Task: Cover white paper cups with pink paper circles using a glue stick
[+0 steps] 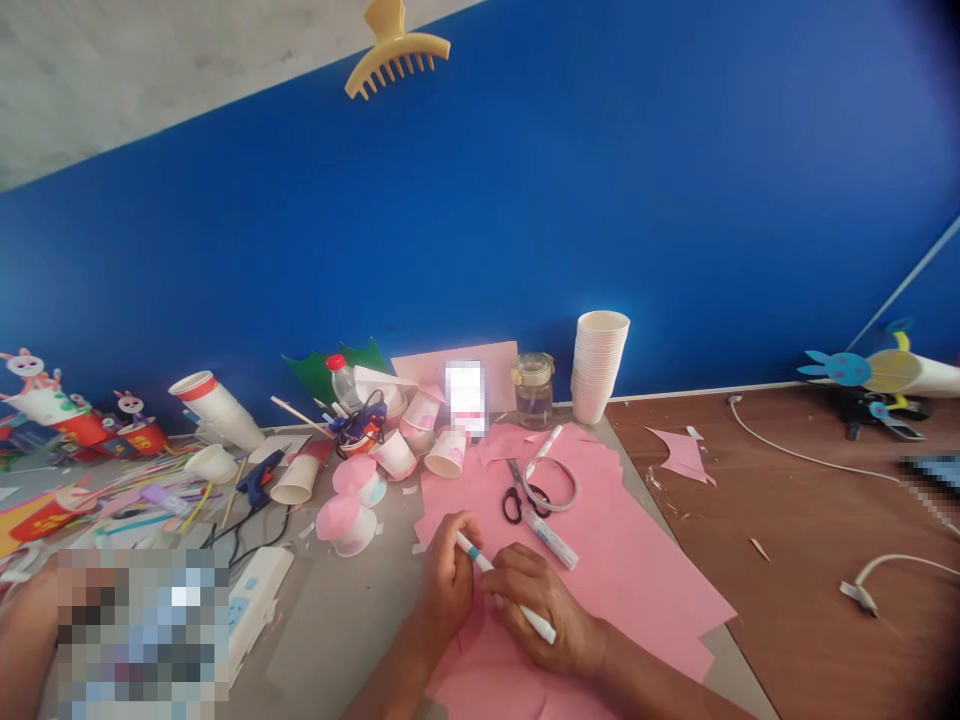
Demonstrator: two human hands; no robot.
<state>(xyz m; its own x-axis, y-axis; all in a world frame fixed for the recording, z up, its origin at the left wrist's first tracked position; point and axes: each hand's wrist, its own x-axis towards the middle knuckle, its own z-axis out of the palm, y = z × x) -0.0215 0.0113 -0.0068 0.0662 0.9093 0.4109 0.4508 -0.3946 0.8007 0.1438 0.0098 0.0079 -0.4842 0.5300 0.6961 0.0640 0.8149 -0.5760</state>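
Note:
Over pink paper sheets [630, 550] I hold a white marker pen [537, 624] with a teal band near its far end. My right hand [544, 605] is wrapped round its barrel. The fingers of my left hand [450, 570] close on the banded end, partly hidden from me. Just beyond my hands lie a clear glue tube [553, 541], black-handled scissors [512, 503] and a ring-shaped roll of tape [574, 488]. A second white pen [546, 442] rests on the pink paper behind the ring.
Behind the paper stand a stack of paper cups [598, 370], a lidded glass jar [533, 392] and a blurred bright screen [465, 395]. Pink-decorated cups [347, 525], a glue gun [259, 478] and a power strip [259, 600] lie leftward. Another person's hand [82, 590] shows at far left.

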